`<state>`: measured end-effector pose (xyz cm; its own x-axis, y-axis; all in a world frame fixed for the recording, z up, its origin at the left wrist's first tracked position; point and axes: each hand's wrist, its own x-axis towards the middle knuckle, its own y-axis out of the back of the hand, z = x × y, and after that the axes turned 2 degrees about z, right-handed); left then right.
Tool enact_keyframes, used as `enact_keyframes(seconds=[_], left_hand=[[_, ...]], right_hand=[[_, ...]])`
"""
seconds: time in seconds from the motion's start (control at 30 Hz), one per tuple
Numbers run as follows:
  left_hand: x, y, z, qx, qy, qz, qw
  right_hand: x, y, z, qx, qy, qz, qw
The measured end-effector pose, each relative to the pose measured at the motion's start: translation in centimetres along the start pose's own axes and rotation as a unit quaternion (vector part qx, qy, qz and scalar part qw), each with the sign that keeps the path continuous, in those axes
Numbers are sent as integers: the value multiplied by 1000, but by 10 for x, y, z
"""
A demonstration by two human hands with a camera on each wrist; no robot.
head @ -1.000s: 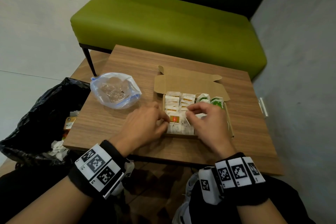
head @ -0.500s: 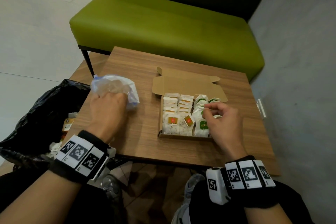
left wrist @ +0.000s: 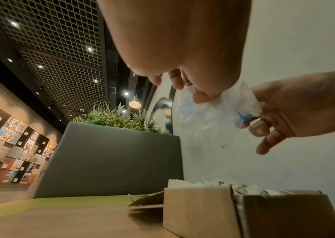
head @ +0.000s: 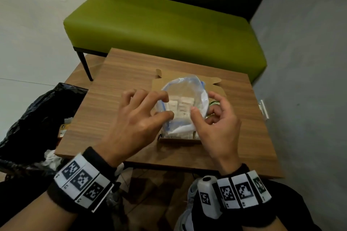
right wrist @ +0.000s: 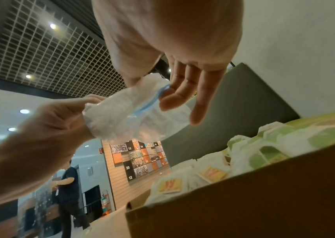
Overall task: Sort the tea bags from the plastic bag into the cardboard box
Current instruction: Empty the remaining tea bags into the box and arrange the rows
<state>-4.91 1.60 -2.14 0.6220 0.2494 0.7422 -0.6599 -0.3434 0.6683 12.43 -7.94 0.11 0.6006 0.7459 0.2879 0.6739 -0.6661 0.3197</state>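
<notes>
Two hands hold the clear plastic bag [head: 185, 99] up over the cardboard box [head: 178, 139], which sits on the wooden bench [head: 120, 73]. The left hand [head: 135, 120] pinches one side of the bag's blue-edged mouth between thumb and fingers [left wrist: 201, 96]; the right hand [head: 217, 124] pinches the opposite side, its remaining fingers [right wrist: 201, 103] spread loose. Held apart like this, the mouth is probably being stretched open above the box so anything left inside would drop straight in (or simply so the person can check it). I see no tea bag inside the bag, though the crumpled film makes that hard to confirm. The tea bags [right wrist: 211, 173] stand packed in rows within the box, yellow-tagged ones toward its left and green-tagged ones [right wrist: 272, 153] toward its right, so sorting looks close to done. Left of the box, beyond the bench edge, a black bin liner [head: 37, 116] gapes open, a likely home for the spent bag.
</notes>
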Motion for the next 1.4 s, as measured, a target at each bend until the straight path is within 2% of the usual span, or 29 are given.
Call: enact_keyframes(seconds=[0.2,0.3,0.4,0.47,0.57,0.77,0.9,1.0,1.13,1.27,1.3,1.37,1.4], left_hand=[[-3,-5,-5,10,21,-3,1000],[-4,-4,-5,15,34,-4,999],[-3,-3,-5,6,38,4,999],[-2,-1,-4,-26,33,23,999],[1,2,-1,-87,50,38,994],[7,4,5,-182,117,70,974],[8,2,6,-251,159,36,954],[7,-1,9,-283,135,-24,949],[6,-6,18,-261,85,-71,959],[7,-7,13,-262,128,-76,954],[8,-7,10,-258,140,-76,953],[9,-9,7,-266,166,-72,947],[9,-10,8,-279,185,-66,940]], right_hand=[[2,5,9,-14,161,140,977],[2,5,13,-14,219,154,963],[3,5,14,6,222,148,964],[4,6,12,31,184,126,974],[7,5,7,114,76,90,986],[10,1,2,218,-39,40,974],[9,-3,1,237,-86,2,968],[6,-6,0,248,-86,-49,964],[-5,-10,-1,227,-60,-154,960],[-5,-6,-4,267,-85,-287,916],[-2,-4,-5,249,-70,-316,913],[1,-3,-1,141,13,-316,938],[1,-3,3,97,45,-285,953]])
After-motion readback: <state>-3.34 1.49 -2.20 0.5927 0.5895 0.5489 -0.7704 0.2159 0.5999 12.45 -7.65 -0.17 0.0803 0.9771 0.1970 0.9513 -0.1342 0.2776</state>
